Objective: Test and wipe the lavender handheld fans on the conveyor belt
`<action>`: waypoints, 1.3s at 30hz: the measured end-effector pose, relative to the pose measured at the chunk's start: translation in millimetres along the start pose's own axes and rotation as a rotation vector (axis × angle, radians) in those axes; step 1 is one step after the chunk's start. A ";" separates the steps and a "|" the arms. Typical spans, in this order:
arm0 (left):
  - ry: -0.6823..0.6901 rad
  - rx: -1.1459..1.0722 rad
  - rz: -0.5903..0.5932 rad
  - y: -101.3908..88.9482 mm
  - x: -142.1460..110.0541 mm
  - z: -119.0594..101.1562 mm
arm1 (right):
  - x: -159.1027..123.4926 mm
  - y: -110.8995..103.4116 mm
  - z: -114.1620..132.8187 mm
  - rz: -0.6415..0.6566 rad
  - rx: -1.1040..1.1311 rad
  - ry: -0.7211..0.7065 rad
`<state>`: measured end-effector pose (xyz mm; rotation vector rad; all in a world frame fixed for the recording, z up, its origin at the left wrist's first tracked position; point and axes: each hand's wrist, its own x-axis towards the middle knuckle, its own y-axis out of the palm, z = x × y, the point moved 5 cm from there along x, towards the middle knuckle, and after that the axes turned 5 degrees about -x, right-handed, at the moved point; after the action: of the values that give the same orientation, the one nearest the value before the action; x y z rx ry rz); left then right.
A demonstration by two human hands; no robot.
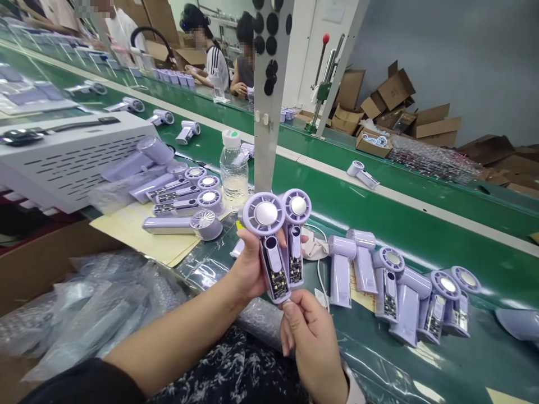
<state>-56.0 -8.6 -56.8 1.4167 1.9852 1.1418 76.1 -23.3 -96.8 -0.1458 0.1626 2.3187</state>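
Two lilac handheld fans are held up side by side in my left hand (249, 266), its fingers wrapped round their handles. The nearer handheld fan (274, 269) has its handle open, with a circuit board showing, and a round silver disc in its head. Partly behind it, the second handheld fan (295, 255) is open in the same way. My right hand (311, 336) is closed in a pinch at the bottom end of the nearer handle. To the right on the green table lies a row of lilac fans (389, 286), some with bare circuit boards.
Left of my hands, more fans (185, 202) lie on yellow paper beside a water bottle (234, 168). A cardboard box (25, 261) of plastic bags (101, 303) sits at the lower left. Beyond a metal post (266, 134) runs a green conveyor (404, 196) carrying fans. Co-workers (210, 62) sit across.
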 end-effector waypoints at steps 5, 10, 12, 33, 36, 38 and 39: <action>0.083 0.049 -0.032 1.5 -0.5 4.3 | 0.0 -4.3 -0.6 0.002 -0.077 -0.061; 0.024 -0.119 -0.055 9.2 -1.3 2.6 | -5.7 -9.7 15.9 -0.024 -0.328 -0.321; -0.024 -0.187 -0.046 10.9 -1.3 1.1 | -8.4 -8.0 20.1 -0.032 -0.317 -0.405; 0.043 -0.080 0.079 -1.3 -7.9 3.8 | -4.1 -10.0 -12.3 -0.166 -0.216 -0.137; 0.061 -0.122 0.005 -9.3 -7.8 -5.2 | -0.6 -16.7 -3.5 -0.151 -0.346 -0.303; 0.031 -0.080 -0.023 -16.7 -11.3 -9.3 | 4.3 -22.6 3.3 -0.247 -0.413 -0.326; -0.013 -0.026 -0.007 -19.6 -14.1 -10.1 | 8.1 -24.7 6.9 -0.280 -0.424 -0.307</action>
<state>-69.1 -27.9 -68.7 1.3996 1.9585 1.1485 88.2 0.4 -93.1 -0.0194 -0.4766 2.0349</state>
